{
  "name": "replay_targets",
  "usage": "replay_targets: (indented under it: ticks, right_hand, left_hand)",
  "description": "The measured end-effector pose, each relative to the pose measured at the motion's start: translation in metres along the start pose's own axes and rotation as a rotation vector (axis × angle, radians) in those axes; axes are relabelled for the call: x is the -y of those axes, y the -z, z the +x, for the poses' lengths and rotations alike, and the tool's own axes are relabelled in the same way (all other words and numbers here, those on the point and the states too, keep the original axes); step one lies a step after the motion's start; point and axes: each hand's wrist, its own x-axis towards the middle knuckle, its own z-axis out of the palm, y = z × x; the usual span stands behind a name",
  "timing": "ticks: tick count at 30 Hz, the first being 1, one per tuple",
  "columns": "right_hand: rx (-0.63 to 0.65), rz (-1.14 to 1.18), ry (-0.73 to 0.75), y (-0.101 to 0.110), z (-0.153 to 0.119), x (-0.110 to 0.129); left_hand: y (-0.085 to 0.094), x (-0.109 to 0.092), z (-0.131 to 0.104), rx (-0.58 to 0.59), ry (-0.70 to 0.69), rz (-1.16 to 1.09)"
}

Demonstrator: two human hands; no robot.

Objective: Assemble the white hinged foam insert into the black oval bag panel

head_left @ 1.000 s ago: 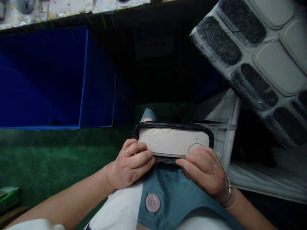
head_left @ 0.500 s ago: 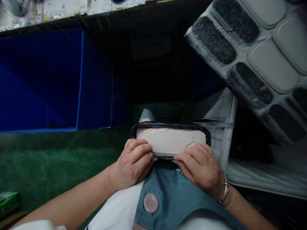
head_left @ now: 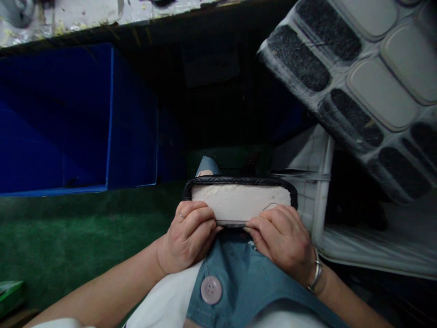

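A flat, off-white foam-like pad faces me above my lap, framed by a quilted black cover that wraps over its edges. My left hand pinches the near edge of this cover left of the middle, fingers curled over the pad's face. On the right, my right hand pinches the same edge between thumb and fingers. Near its fingers a thin curved thread or wire lies against the pad; which it is I cannot tell. The underside of the padded piece is hidden.
A blue bin stands open at the left, below a worn white worktop. At upper right is a plastic-wrapped sheet with rounded dark and pale pads. Below it sits a white crate. A green box lies at lower left.
The whole view has shifted slightly. Both hands keep their hold on the black cover's near edge, with hardly any movement along it.
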Motion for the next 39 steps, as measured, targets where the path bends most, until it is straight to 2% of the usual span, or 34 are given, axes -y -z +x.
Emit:
replay_targets:
  ticks: [4, 7, 12, 18, 25, 29, 32, 39]
  right_hand:
    - [-0.009, 0.09, 0.106, 0.0, -0.003, -0.006]
    - [-0.033, 0.131, 0.122, 0.0, -0.006, -0.009]
    - [-0.047, 0.18, 0.156, 0.003, -0.006, -0.011]
    - [-0.047, 0.215, 0.177, 0.003, -0.01, -0.012]
    - [-0.025, 0.171, 0.23, 0.003, -0.016, -0.015]
    - [-0.023, 0.152, 0.251, 0.003, -0.017, -0.016]
    - [-0.029, 0.152, 0.248, 0.005, -0.017, -0.015]
    - [-0.013, 0.128, 0.194, 0.013, -0.014, -0.013]
  left_hand:
    - [0.005, 0.009, -0.003, 0.029, -0.138, -0.037]
    - [0.008, 0.014, -0.005, 0.043, -0.185, -0.056]
    - [0.009, 0.015, -0.009, 0.014, -0.134, -0.089]
    - [0.009, 0.01, -0.011, 0.037, -0.092, -0.022]
    - [0.01, 0.005, -0.011, 0.056, -0.073, 0.017]
    - [0.01, 0.001, -0.011, 0.037, -0.015, 0.076]
    - [0.01, -0.001, -0.009, 0.028, -0.038, 0.1]
    - [0.011, 0.001, -0.011, 0.107, -0.071, 0.1]
